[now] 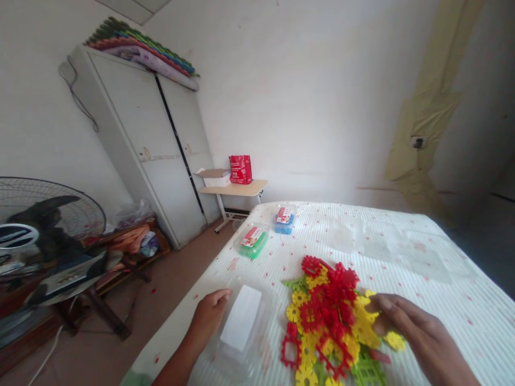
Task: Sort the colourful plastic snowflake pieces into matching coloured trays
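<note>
Fingers of the left hand (207,319) grasp the left edge of a clear plastic box (233,362) bearing a white slip (241,317). The right hand (416,327) meets yellow interlocking pieces (364,324) beside red ones (333,305) on the tablecloth (478,308); blur leaves its grip impossible to tell. Beyond sit green-filled (252,242) and blue-filled boxes (284,221).

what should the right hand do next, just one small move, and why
Probably gather a few yellow pieces and bring them toward the clear plastic container: the right hand is right at those pieces, the left hand is at the container's side, and no loose pieces show in it.
</note>
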Tool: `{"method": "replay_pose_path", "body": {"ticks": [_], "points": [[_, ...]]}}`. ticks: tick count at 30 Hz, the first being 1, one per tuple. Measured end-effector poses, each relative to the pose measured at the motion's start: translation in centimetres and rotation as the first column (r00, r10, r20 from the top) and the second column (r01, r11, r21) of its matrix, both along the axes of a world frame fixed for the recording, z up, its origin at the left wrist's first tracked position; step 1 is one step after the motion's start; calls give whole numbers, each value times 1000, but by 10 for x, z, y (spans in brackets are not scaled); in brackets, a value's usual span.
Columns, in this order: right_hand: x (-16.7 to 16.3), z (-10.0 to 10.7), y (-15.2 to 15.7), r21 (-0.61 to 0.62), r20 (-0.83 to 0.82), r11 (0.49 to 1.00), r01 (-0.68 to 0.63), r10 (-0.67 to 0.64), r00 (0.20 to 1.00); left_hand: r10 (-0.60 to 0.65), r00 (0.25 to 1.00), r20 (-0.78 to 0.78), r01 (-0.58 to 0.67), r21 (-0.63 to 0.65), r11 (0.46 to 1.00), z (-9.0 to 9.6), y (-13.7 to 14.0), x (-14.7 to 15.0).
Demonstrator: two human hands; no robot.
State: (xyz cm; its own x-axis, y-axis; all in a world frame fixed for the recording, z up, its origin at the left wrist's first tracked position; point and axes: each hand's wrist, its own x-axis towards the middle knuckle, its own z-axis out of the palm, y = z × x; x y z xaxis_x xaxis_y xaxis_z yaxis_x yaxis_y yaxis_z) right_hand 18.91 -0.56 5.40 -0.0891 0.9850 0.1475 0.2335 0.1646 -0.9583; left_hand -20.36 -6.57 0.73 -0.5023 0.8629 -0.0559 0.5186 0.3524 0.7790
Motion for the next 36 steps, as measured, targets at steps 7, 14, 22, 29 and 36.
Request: {"method": "replay_pose_path", "body": {"ticks": [7, 14, 22, 29, 36], "points": [[3, -3, 1, -4, 11, 1000, 6, -6, 1000, -101, 924, -369, 48, -151, 987, -3, -3, 5], [4, -3, 2, 6, 10, 1000, 5, -5, 1000, -200, 838, -507, 104, -212, 972, 11, -32, 45], [2, -4, 2, 57, 68, 998, -5, 1, 998, -281, 815, -507, 111, -339, 934, -2, -35, 75], [2, -6, 25, 370, 369, 925, -84, -64, 927, -313, 813, -492, 101, -410, 906, -2, -30, 76], [-30, -15, 60, 464, 595, 820, -334, -9, 804, -351, 784, -512, 93, -463, 882, 0, -31, 80]]}}
